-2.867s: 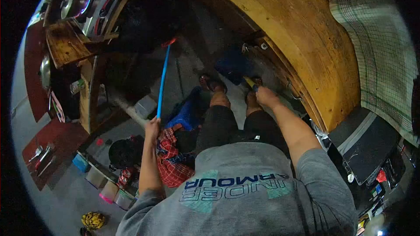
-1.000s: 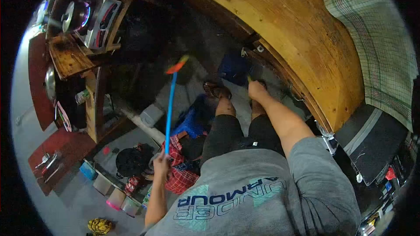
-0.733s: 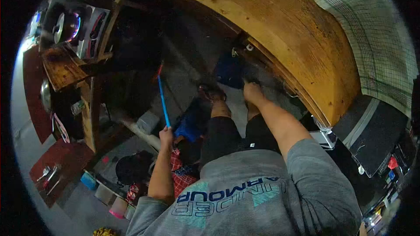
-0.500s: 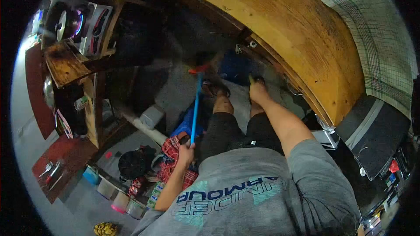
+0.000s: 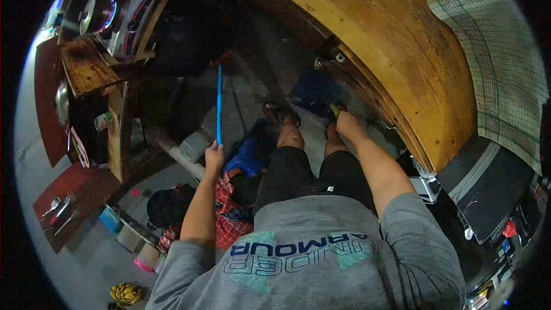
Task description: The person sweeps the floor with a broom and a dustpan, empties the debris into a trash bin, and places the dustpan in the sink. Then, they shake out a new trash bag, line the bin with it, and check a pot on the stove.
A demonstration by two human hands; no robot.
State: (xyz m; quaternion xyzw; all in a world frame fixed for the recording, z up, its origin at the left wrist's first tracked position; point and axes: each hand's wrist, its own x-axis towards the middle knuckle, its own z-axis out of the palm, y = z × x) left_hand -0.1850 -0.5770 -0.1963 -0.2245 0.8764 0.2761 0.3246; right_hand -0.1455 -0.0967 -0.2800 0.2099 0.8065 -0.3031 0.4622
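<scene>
We look down on a dim, smooth grey floor (image 5: 252, 92), shadowed toward the top, with a broad yellow-brown wooden surface (image 5: 390, 17) curving along the right and a pale checked cloth (image 5: 488, 51) hanging beyond it. At upper left, we see a silver stove (image 5: 127, 20) with a blue flame lit beside a round metal pan (image 5: 94, 16). A red plaid cloth (image 5: 231, 232) and a bright blue, crumpled bundle (image 5: 248, 158) lie near our left arm. Our left hand (image 5: 214, 158) has its fingers curled around the lower end of a slim, bright blue pole (image 5: 219, 103); the pole reaches up over the floor to a small red head (image 5: 222, 57), its far side lost in darkness. Our right hand (image 5: 346, 123) closes around a short yellow-green handle (image 5: 335, 110), just beside a dark blue, flat piece (image 5: 315, 92) near our sandalled feet (image 5: 281, 113); we cannot tell whether they join.
</scene>
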